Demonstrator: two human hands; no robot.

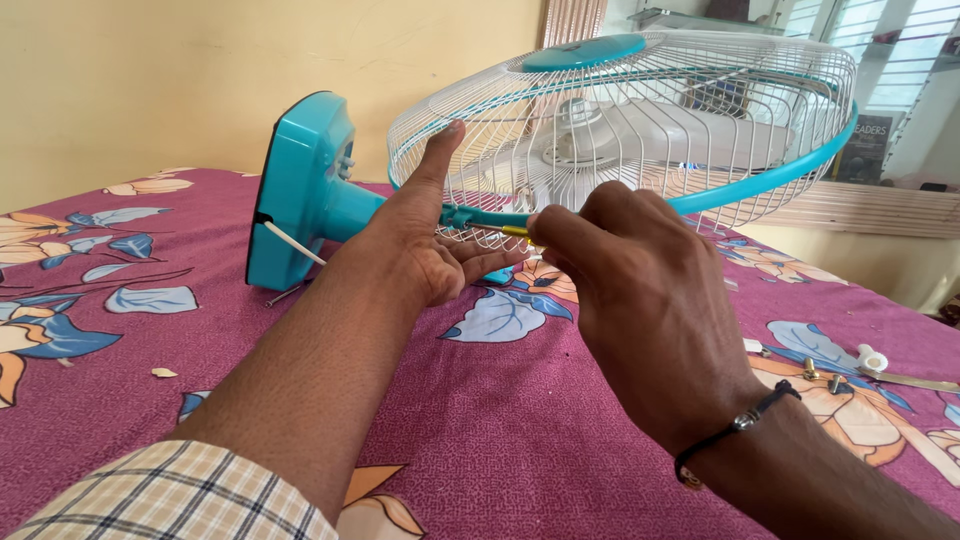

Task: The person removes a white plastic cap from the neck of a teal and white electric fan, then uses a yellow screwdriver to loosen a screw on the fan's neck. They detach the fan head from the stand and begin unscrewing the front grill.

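A table fan with a white wire cage point(640, 120), teal rim and teal base point(300, 190) lies on its side on a maroon floral bedsheet point(500, 430). My left hand point(425, 235) braces the near edge of the cage, thumb up against the wires and fingers under the teal rim. My right hand point(630, 290) pinches a thin yellow-handled screwdriver point(512, 230) whose tip meets the teal clip on the rim. A dark cord bracelet sits on my right wrist.
Small screws point(815, 372) and a white plastic part with a metal strip point(890, 368) lie on the sheet at the right. A loose screw point(283, 294) rests by the fan base. A yellow wall and a window with blinds stand behind.
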